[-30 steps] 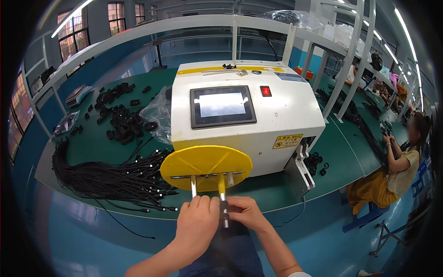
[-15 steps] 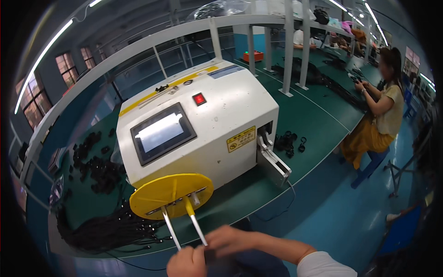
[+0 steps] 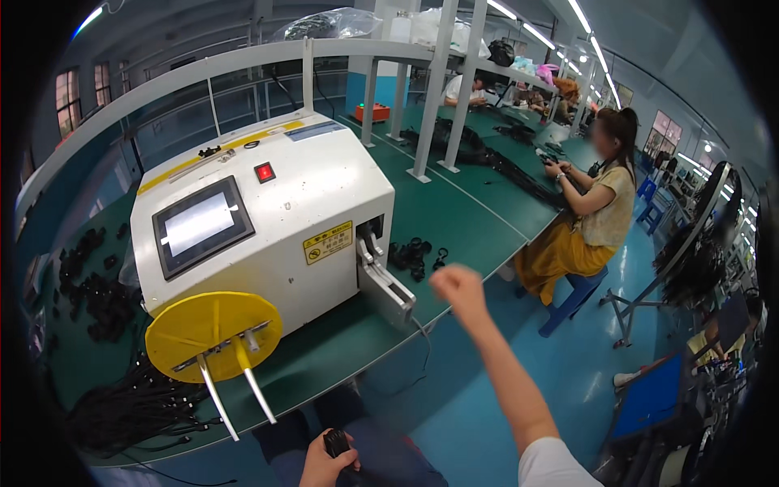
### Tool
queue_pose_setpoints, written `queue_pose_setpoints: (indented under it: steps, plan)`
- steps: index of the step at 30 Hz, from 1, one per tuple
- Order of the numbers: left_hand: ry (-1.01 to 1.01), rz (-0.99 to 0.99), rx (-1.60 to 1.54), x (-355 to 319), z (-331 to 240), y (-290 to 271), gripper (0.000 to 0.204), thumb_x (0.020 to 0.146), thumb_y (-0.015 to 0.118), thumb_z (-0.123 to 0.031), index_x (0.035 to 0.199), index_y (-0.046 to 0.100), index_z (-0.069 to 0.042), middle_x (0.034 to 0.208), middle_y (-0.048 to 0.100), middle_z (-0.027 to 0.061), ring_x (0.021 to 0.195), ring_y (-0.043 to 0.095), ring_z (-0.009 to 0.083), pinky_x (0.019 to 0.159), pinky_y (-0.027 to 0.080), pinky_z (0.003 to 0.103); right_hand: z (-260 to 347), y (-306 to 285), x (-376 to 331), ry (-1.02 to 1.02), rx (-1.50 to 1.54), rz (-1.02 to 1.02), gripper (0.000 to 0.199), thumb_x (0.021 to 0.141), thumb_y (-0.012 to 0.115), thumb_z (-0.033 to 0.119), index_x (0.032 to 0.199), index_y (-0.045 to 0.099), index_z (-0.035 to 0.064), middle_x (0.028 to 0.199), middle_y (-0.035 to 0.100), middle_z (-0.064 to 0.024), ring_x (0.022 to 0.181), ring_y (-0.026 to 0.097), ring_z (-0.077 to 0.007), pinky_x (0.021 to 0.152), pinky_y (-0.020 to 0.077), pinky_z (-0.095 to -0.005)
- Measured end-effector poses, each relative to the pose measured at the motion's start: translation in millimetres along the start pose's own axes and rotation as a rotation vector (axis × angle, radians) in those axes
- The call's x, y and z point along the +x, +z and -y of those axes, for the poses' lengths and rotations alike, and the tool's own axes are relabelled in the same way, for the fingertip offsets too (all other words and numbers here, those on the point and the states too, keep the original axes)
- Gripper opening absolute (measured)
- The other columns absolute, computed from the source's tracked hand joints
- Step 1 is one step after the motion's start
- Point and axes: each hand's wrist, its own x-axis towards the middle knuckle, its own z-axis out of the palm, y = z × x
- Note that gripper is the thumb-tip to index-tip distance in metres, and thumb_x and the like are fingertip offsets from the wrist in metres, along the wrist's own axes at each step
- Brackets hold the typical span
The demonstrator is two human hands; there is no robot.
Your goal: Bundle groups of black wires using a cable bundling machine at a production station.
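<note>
My left hand [image 3: 329,464] is closed round a small coil of black cable [image 3: 335,442], low in the view in front of my lap. My right hand [image 3: 458,290] is stretched out to the right, over the table's front edge. Its fingers look curled but are smeared by motion, so whether they hold anything is unclear. Nearest to it lie several small black looped pieces [image 3: 412,258] on the green table. To the left stands a white winding machine [image 3: 324,183] with a yellow disc [image 3: 182,329]. Two bare metal prongs [image 3: 258,394] stick out from the disc.
A pile of black cables [image 3: 138,410] and loose black parts [image 3: 97,292] lie on the green table [image 3: 479,231] left of the machine. A metal chute [image 3: 389,296] juts from its right side. Further right, a co-worker [image 3: 604,195] sits on a blue stool [image 3: 572,300].
Both hands have left the disc's prongs. The left hand has drawn back with the cable coil; the right hand has swung out forward and right. The view has turned to the right.
</note>
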Motion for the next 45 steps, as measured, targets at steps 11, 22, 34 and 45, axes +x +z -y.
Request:
queue_pose_setpoints:
  steps: [11,22,34,45]
  plan:
    - [-0.167,0.112,-0.213,32.5,-15.2,-3.3,0.025,0.07,0.062,0.003,0.092,0.052,0.003,0.067,0.056,0.0092,0.057,0.058,0.0203,0.055,0.049,0.031,-166.5,-44.7,126.6,-0.191,-0.749,0.007,0.012,0.069,0.069,0.006,0.077,0.06,0.0037,0.087,0.052,-0.0149,0.087,0.055,-0.0316,0.07,0.0465,-0.0406]
    - [-0.053,0.12,-0.145,23.1,-41.0,-3.0,0.047,0.07,0.062,0.0,0.115,0.05,0.006,0.067,0.053,0.0058,0.058,0.056,0.0155,0.057,0.048,0.027,28.9,-5.2,-14.6,-0.008,0.155,0.033,0.005,0.08,0.063,0.005,0.077,0.06,0.0021,0.085,0.054,-0.0009,0.074,0.049,-0.0071,0.066,0.0394,-0.0208]
    - [0.103,0.269,-0.262,11.1,-39.8,-12.8,0.065,0.065,0.065,-0.008,0.125,0.042,0.003,0.062,0.051,0.0049,0.054,0.055,0.0158,0.053,0.046,0.026,108.9,91.1,-144.4,0.372,0.7,0.665,0.002,0.08,0.061,0.001,0.081,0.06,0.0021,0.102,0.047,-0.0037,0.091,0.048,-0.0099,0.078,0.04,-0.0224]
    - [0.128,0.553,-0.345,5.4,-21.5,-39.5,0.046,0.063,0.064,-0.003,0.106,0.046,0.0,0.061,0.054,0.0066,0.053,0.056,0.0165,0.051,0.045,0.027,124.6,105.4,-151.6,0.411,0.696,0.861,0.007,0.084,0.061,0.007,0.082,0.056,0.0023,0.098,0.048,-0.0039,0.082,0.051,-0.0113,0.079,0.041,-0.0238]
